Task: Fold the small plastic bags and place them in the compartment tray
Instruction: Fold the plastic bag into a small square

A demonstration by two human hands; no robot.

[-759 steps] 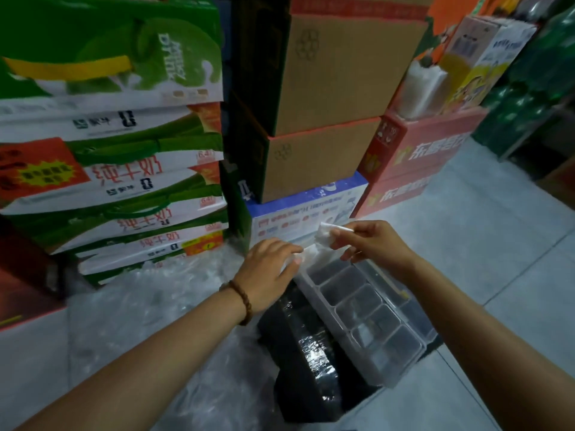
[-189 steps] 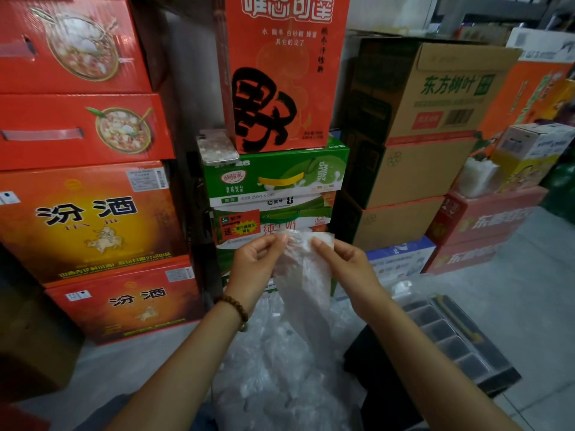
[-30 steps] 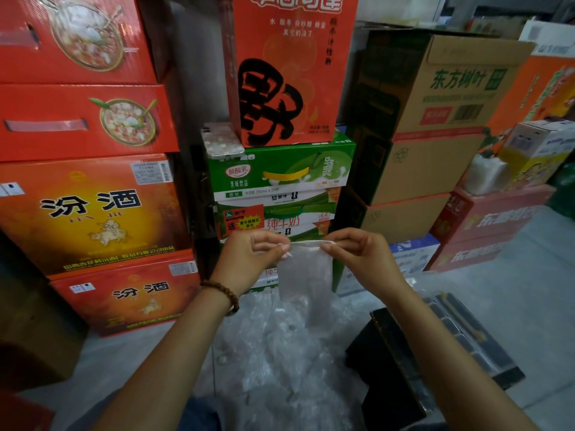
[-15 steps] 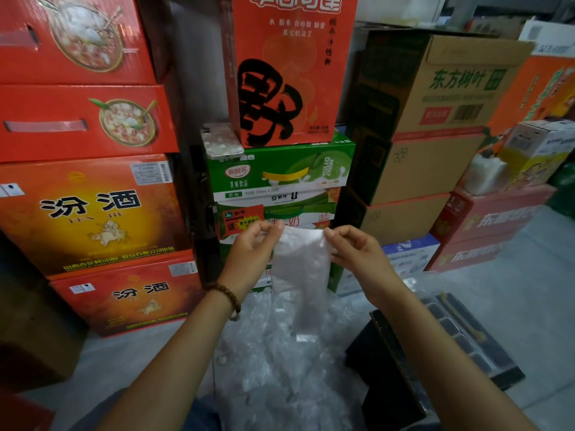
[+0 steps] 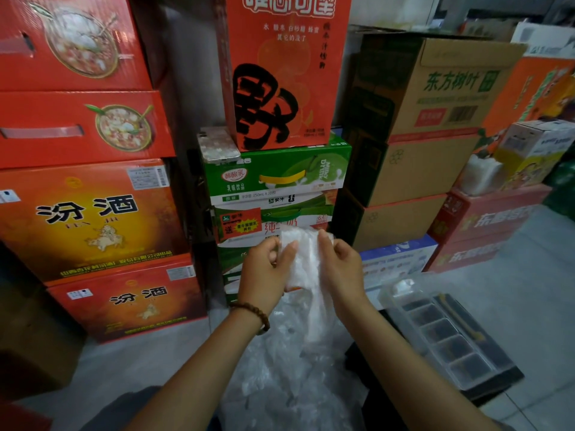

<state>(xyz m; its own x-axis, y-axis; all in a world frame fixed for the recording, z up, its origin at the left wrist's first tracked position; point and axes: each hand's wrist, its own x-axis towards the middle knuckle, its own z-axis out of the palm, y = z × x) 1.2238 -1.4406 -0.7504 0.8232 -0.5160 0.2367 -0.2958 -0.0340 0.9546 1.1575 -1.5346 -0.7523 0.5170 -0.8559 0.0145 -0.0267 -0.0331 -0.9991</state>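
Both hands had drawn closer together than half a second before, and the small plastic bag [image 5: 306, 275], then stretched flat between them, was now gathered into a narrower strip.

From the head view, the left hand [image 5: 264, 269], a bead bracelet [image 5: 255, 312] on its wrist, pinched the bag's upper left edge with curled fingers. The right hand [image 5: 340, 265] pinched the upper right edge just beside it. The bag hung between them with its long axis upright: top edge at the fingertips, lower end trailing down to the loose pile of bags [image 5: 289, 377] on the near floor. It was held in the air in front of the green milk cartons [image 5: 280, 178], apart from them.

The compartment tray [image 5: 415, 339] lay to the right and nearer, on a black box [image 5: 494, 387], its long side running from far left to near right. One white wad sat in its far end. Grey floor [image 5: 513, 306] lay open on the right beyond the tray, while stacked cartons walled in the far side and the left.
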